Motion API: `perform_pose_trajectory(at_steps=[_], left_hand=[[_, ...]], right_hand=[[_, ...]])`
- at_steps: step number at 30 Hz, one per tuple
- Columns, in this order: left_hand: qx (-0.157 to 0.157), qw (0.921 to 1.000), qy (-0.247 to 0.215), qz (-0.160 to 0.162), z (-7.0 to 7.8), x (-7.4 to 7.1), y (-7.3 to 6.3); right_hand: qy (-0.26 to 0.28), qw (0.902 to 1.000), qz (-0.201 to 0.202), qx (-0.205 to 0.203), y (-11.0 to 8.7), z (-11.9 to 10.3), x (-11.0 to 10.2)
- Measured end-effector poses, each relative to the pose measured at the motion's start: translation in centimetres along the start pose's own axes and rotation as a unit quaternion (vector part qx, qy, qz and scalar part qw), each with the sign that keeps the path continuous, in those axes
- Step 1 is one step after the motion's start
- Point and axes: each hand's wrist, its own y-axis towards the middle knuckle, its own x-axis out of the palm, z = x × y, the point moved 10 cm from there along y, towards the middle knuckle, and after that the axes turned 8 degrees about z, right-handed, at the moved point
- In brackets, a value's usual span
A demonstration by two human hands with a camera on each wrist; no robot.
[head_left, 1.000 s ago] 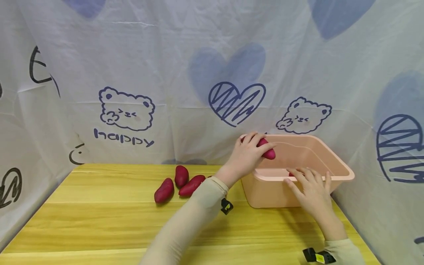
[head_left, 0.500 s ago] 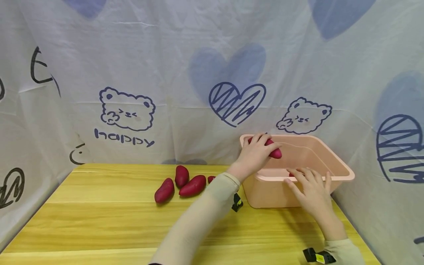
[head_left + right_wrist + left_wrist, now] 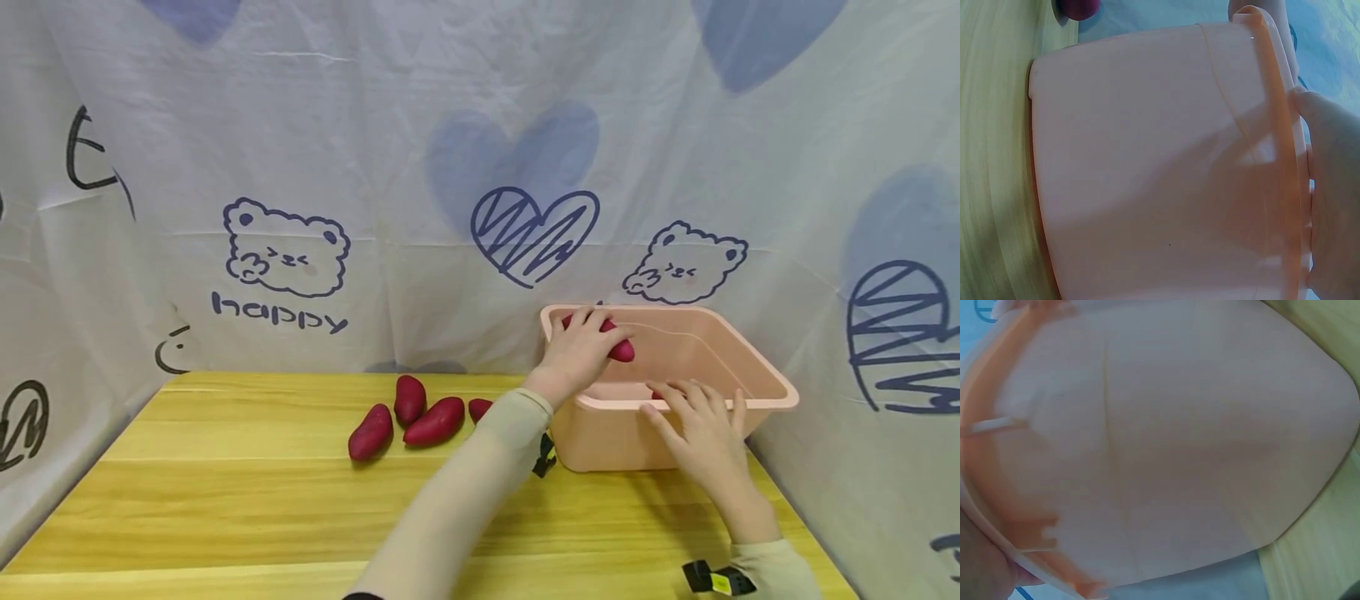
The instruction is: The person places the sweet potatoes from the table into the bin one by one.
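My left hand [image 3: 576, 354] grips a red-skinned sweet potato [image 3: 622, 351] from above, over the left end of a pink plastic bin [image 3: 615, 442]. My right hand [image 3: 708, 437] holds the bin's near rim, the thumb at the outer side and the fingers reaching over the edge. Just past those fingertips, a bit of red [image 3: 657, 396] shows inside the bin; most of it is hidden. In the right wrist view the thumb [image 3: 1319, 109] lies on the rim. The left wrist view is mostly filled by the bin's side wall [image 3: 1179, 450].
Left of the bin, several sweet potatoes lie on the wooden table [image 3: 225, 500], one of them [image 3: 371, 433] apart at the front and another [image 3: 480, 408] partly behind the left sleeve. A printed cloth [image 3: 420, 167] hangs behind and along both sides.
The left hand has shifted slightly right with the sweet potato, farther over the bin. Its sleeve now uncovers another sweet potato on the table. The right hand has kept its place.
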Motion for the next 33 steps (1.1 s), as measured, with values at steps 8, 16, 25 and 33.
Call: perform_pose_trajectory(at_steps=[8,16,25,33], left_hand=[[0.009,0.9999,0.0,-0.008,0.33,0.19,0.15],[0.004,0.9999,-0.002,-0.011,0.05,0.35,0.06],[0.003,1.0,-0.003,-0.008,-0.12,0.28,0.04],[0.001,0.9995,-0.013,-0.03,0.04,0.51,0.03]], right_hand=[[-0.001,1.0,0.0,0.001,0.07,0.15,-0.17],[-0.001,1.0,0.003,-0.003,0.06,-0.07,-0.08],[-0.001,1.0,0.003,-0.002,0.11,-0.04,0.03],[-0.002,1.0,0.003,0.0,0.03,0.04,0.01]])
